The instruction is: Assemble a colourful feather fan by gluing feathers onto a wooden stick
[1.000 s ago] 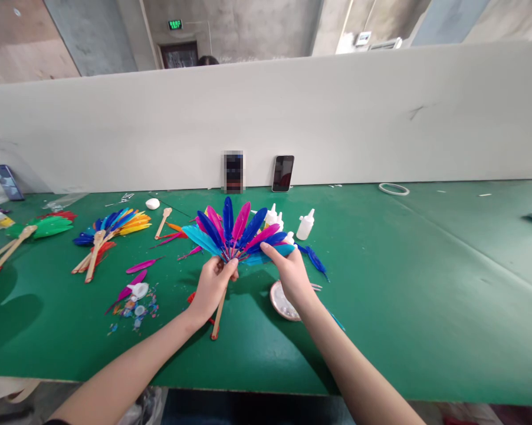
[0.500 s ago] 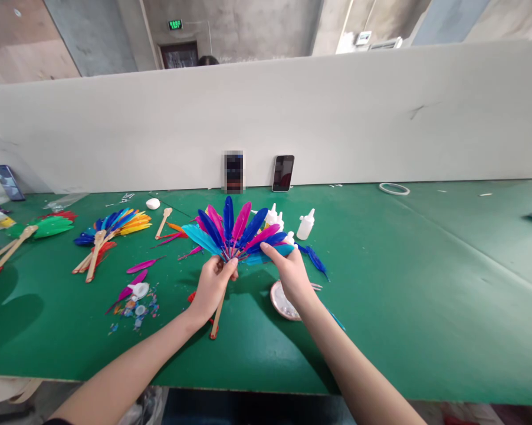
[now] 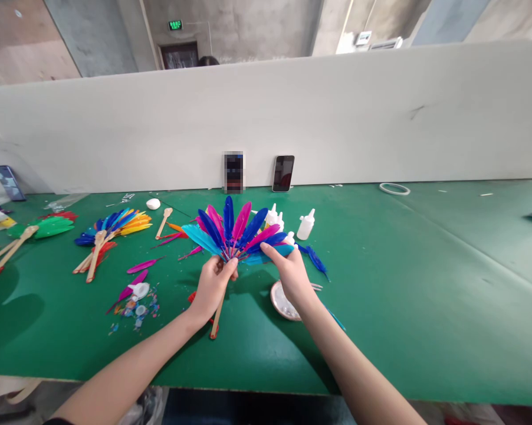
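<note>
While hands (image 3: 212, 287) hold fan (image 3: 228, 223), bits (image 3: 286, 304) in dish (image 3: 273, 300)

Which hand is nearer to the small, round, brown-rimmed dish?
Right: the right hand partly overlaps the small, round, brown-rimmed dish in view. The left hand is farther off, to the dish's left.

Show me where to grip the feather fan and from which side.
Probably best by the lower wooden handle, coming from the near side: that slim, bare length points that way, while the feathers splay out at the far end and the left hand covers the upper part.
</note>
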### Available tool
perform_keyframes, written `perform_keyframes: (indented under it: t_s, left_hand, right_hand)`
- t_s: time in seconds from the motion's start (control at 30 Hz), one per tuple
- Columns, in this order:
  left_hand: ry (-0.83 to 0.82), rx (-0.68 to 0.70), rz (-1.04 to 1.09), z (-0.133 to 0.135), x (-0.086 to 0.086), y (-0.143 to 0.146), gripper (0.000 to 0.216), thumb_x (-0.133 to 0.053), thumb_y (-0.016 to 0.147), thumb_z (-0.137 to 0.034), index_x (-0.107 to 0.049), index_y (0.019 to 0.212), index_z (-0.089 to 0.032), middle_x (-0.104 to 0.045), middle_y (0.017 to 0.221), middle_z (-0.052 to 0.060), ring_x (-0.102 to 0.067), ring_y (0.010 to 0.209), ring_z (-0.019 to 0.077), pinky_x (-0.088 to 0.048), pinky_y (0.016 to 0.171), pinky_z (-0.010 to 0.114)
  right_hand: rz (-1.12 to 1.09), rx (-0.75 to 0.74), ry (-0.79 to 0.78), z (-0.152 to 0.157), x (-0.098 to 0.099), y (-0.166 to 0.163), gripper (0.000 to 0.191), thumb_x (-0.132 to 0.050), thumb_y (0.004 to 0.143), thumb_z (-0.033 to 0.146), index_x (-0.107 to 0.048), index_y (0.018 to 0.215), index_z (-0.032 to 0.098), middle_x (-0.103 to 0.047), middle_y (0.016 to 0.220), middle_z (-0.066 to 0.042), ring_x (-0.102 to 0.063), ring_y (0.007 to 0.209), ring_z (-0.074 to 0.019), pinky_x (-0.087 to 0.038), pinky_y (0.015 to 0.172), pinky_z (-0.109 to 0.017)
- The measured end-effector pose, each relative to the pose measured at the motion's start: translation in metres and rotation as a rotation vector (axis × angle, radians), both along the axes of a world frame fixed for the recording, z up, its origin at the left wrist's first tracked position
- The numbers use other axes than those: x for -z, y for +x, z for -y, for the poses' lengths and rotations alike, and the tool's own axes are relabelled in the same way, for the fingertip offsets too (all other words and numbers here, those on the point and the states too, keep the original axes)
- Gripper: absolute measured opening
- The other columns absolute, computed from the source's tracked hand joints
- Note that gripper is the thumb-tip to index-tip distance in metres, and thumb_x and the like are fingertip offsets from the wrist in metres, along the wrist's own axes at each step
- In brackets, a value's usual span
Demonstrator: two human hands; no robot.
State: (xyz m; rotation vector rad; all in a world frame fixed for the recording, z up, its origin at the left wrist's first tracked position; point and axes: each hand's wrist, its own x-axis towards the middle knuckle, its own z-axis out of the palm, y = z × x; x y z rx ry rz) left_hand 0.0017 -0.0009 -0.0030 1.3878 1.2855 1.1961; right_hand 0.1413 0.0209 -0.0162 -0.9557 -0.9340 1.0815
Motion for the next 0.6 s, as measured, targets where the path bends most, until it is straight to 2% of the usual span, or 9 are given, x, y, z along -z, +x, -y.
perform_keyframes:
  t_s: [0.27,0.47,0.6]
  left_hand:
    - [0.001,-0.01,0.001,0.0006,-0.001,-0.0004,0.028,-0.054,0.07,-0.041,-0.047,0.055,-0.018,-0.051,0.051,-0.002,-0.049,0.053,0.0126,-0.036,0.058,0.026]
    - [0.007,-0.002,-0.007,0.0005,-0.0003,-0.0009,0.028,-0.053,0.071,-0.04,-0.047,0.055,-0.018,-0.051,0.052,-0.002,-0.049,0.054,0.0121,-0.037,0.059,0.025]
    - [0.007,-0.018,0.016,0.0,-0.0006,-0.0007,0.029,-0.053,0.07,-0.041,-0.046,0.055,-0.018,-0.051,0.051,-0.002,-0.049,0.053,0.012,-0.037,0.058,0.025]
  right_hand:
    - [0.017,0.021,-0.011,0.0008,-0.0004,-0.0002,0.026,-0.068,0.058,0.037,-0.062,0.071,0.016,-0.062,0.065,0.0,-0.054,0.058,-0.0126,-0.043,0.056,-0.026]
    - [0.041,0.0,0.0,0.0012,-0.002,0.0001,0.026,-0.067,0.06,0.039,-0.062,0.073,0.017,-0.062,0.069,-0.001,-0.055,0.063,-0.0145,-0.044,0.059,-0.027]
    - [0.064,0.015,-0.025,0.0015,-0.0023,0.0002,0.03,-0.064,0.061,0.045,-0.059,0.069,0.017,-0.059,0.065,-0.001,-0.054,0.06,-0.0144,-0.044,0.055,-0.027]
